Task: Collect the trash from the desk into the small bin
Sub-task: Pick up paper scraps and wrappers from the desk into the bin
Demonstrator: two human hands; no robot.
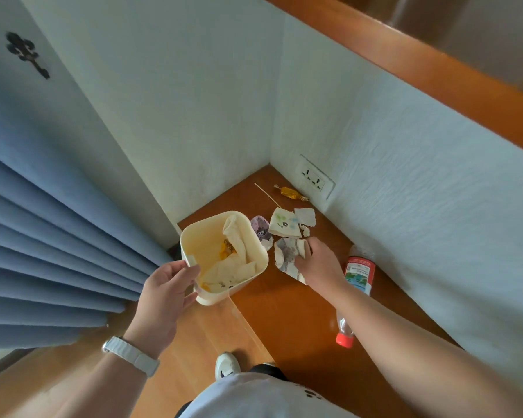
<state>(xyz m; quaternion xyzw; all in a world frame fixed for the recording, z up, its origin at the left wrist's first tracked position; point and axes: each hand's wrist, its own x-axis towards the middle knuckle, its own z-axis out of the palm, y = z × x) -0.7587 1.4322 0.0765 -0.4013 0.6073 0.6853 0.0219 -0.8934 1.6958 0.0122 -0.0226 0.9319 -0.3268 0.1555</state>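
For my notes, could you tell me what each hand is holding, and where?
The left hand holds the small bin by its near rim. The right hand closes on a crumpled paper scrap at its right edge.

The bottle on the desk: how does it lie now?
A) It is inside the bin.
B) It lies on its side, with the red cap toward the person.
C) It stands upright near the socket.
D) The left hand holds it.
B: the bottle lies flat on the desk with its cap at the near end, partly behind the right arm; the left hand holds the bin.
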